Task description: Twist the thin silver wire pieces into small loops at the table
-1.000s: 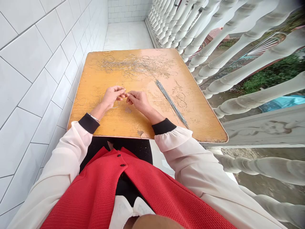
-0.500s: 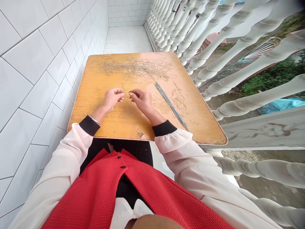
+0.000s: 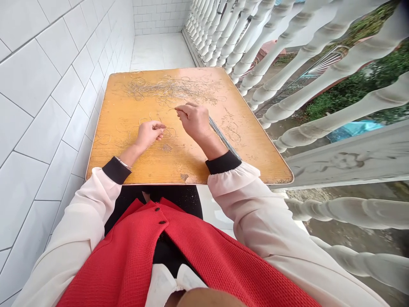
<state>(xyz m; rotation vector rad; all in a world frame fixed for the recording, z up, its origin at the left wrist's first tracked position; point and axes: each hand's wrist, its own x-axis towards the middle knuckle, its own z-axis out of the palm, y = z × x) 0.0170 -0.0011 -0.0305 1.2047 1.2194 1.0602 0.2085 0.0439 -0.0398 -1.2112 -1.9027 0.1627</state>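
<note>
Head view, thin wire [image 3: 171, 109] pinched by right hand [image 3: 194, 122], grip pressed together, left hand [image 3: 148, 134] curled over wire loops [image 3: 169, 133], hold unclear, wire tangle [image 3: 169, 87] and rod bundle [image 3: 223, 137] laid on counter [image 3: 134, 167]

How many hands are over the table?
2. The left hand is over the wooden table, by the wire loops. The right hand is further up the table, beside the bundle of straight wires. Neither is hidden.
</note>
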